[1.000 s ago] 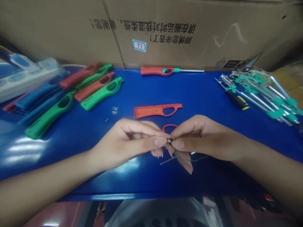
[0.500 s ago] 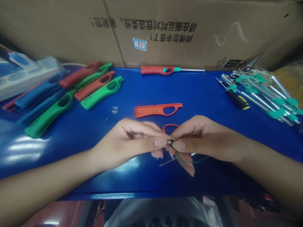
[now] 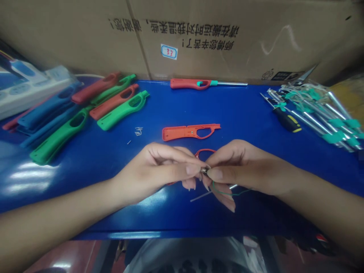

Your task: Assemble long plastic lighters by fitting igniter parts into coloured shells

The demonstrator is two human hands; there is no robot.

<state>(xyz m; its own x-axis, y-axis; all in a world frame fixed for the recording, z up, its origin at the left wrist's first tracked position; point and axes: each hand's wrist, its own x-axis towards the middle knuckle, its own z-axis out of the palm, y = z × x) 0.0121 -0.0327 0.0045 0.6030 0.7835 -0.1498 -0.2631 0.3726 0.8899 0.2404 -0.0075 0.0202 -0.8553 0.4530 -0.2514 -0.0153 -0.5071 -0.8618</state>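
Observation:
My left hand [image 3: 155, 170] and my right hand [image 3: 241, 165] meet fingertip to fingertip over the blue table [image 3: 176, 113], both pinched on a small metal part [image 3: 204, 170]. A thin green wire [image 3: 227, 191] and a metal rod [image 3: 204, 194] hang below my right fingers. A red shell piece [image 3: 203, 152] lies just behind my hands, mostly hidden by them. An open orange lighter half-shell [image 3: 189, 132] rests a little farther back.
Green, red and blue lighter shells [image 3: 85, 110] lie at the left. A finished red lighter [image 3: 204, 83] sits at the back by cardboard boxes [image 3: 199, 38]. Metal tubes with teal ends [image 3: 321, 110] and a screwdriver [image 3: 286, 119] fill the right. Tiny pins [image 3: 138, 131] lie mid-table.
Both hands stay pinched together in the same spot. The view has shifted very slightly; nothing on the table has moved.

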